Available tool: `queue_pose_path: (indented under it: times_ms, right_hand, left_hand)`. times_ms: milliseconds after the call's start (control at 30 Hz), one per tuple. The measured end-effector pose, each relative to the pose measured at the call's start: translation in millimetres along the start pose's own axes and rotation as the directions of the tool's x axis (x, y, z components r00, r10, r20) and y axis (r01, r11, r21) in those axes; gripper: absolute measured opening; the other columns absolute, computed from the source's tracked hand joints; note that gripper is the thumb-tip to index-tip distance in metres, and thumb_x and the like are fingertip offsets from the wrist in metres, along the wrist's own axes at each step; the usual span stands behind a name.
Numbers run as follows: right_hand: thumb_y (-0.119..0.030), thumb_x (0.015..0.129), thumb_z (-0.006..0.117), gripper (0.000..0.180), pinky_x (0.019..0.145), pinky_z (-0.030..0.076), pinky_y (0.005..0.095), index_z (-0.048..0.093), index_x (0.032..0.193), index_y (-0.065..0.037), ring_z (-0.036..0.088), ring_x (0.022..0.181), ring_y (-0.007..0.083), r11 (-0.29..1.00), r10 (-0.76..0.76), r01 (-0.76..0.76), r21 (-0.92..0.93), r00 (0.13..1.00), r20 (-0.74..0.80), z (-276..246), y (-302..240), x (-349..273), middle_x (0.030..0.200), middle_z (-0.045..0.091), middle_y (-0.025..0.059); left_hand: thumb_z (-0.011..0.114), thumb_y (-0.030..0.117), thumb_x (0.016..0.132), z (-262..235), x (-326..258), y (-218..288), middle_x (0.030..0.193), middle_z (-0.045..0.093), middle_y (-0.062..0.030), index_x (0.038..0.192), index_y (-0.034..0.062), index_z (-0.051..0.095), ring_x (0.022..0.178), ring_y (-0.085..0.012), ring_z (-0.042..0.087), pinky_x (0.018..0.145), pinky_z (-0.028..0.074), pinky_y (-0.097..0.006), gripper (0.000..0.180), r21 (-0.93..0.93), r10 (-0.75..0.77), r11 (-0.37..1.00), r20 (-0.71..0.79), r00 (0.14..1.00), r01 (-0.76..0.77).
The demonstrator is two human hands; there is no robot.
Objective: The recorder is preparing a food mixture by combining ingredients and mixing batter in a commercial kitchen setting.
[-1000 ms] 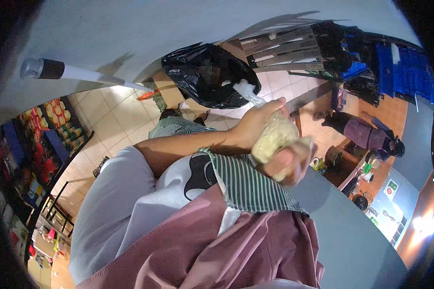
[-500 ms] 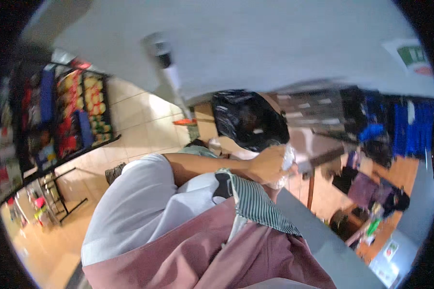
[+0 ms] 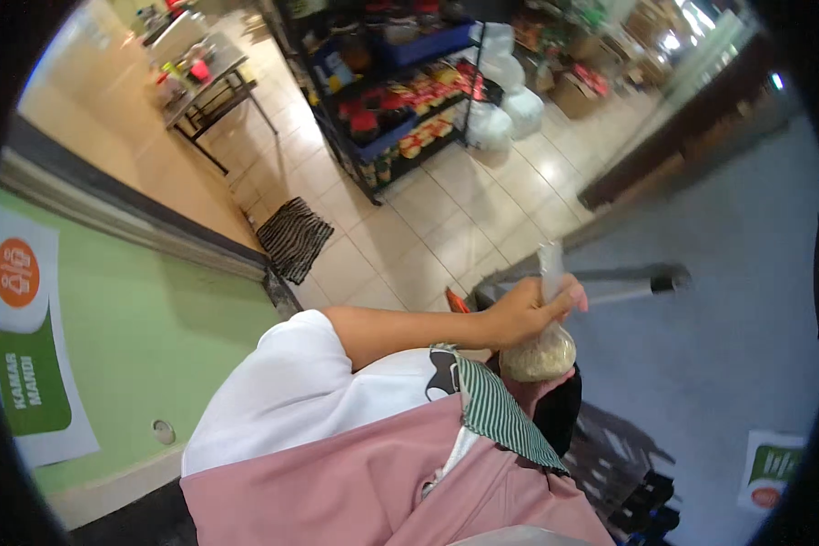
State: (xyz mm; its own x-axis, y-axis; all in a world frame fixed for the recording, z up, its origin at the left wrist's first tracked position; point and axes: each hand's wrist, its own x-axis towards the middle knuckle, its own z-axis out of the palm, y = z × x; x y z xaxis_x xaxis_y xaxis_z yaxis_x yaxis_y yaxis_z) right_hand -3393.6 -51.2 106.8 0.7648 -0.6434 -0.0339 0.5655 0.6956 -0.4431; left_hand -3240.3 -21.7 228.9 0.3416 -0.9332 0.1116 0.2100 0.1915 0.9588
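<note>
My left hand (image 3: 528,311) is closed around the twisted neck of a clear plastic bag (image 3: 539,353). The bag's rounded bottom is filled with a beige grainy stuff and hangs just under my fist. Its thin clear top sticks up above my fingers. My bare left forearm (image 3: 400,329) reaches out from a white sleeve, above a pink apron with a green striped collar (image 3: 493,411). My right hand is not seen.
A black bin bag (image 3: 562,411) sits right under the held bag. Beyond are a tiled floor, a striped mat (image 3: 291,238), dark shelves of packaged goods (image 3: 400,100), white sacks (image 3: 505,114), a metal table (image 3: 205,77) and a green wall with posters (image 3: 136,318).
The view has swung round sharply. The bag was cupped against both hands a second ago; it now hangs from my left hand by its twisted neck.
</note>
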Motion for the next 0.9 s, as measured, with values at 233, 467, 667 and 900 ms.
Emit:
queue_pose_path:
  times_ms: [233, 467, 667, 900]
  right_hand:
    - [-0.057, 0.079, 0.061, 0.08, 0.103, 0.033, 0.0372, 0.032, 0.134, -0.007, 0.044, 0.119, 0.0246, 0.979, 0.198, -0.199, -0.031, 0.923, 0.331, 75, 124, 149, 0.133, 0.039, 0.0115]
    - [-0.059, 0.088, 0.041, 0.063, 0.091, 0.048, 0.0377, 0.041, 0.132, -0.013, 0.054, 0.112, 0.0215, 0.65, 0.75, -0.695, -0.307, 0.652, 0.112, 173, 360, 255, 0.127, 0.052, 0.0055]
    - [-0.06, 0.09, 0.037, 0.06, 0.073, 0.049, 0.0283, 0.057, 0.116, -0.01, 0.061, 0.088, 0.0155, -0.219, 0.923, -0.547, -0.808, 0.153, -0.354, 132, 558, 338, 0.105, 0.063, 0.0041]
    - [-0.035, 0.088, 0.053, 0.036, 0.055, 0.045, 0.0275, 0.062, 0.102, -0.003, 0.059, 0.069, 0.0149, -0.46, 0.885, -0.08, -0.885, 0.04, -0.464, 103, 720, 437, 0.091, 0.064, 0.0102]
  left_hand:
    - [0.047, 0.029, 0.094, -172, -41, 31, 0.1, 0.051, -0.0069, 0.104, 0.0034, 0.054, 0.091, -0.015, 0.049, 0.081, 0.039, -0.03, 0.029, 0.213, 0.411, 0.909, -0.314, 0.856, -0.358]
    - [0.054, 0.025, 0.09, -412, -128, 63, 0.076, 0.061, -0.011, 0.084, 0.0028, 0.063, 0.072, -0.027, 0.057, 0.07, 0.043, -0.036, 0.024, 0.595, 0.504, 0.804, -0.701, 0.505, 0.023]
    - [0.05, 0.025, 0.091, -565, -214, 79, 0.071, 0.063, -0.0108, 0.07, 0.0074, 0.064, 0.067, -0.0318, 0.057, 0.074, 0.039, -0.039, 0.031, 0.691, 0.605, 0.408, -0.695, 0.39, 0.597]
    - [0.046, 0.028, 0.093, -724, -292, 84, 0.061, 0.06, -0.0082, 0.067, 0.0083, 0.064, 0.064, -0.0286, 0.057, 0.081, 0.033, -0.043, 0.038, 0.247, 0.33, 0.805, -0.942, -0.061, 0.539]
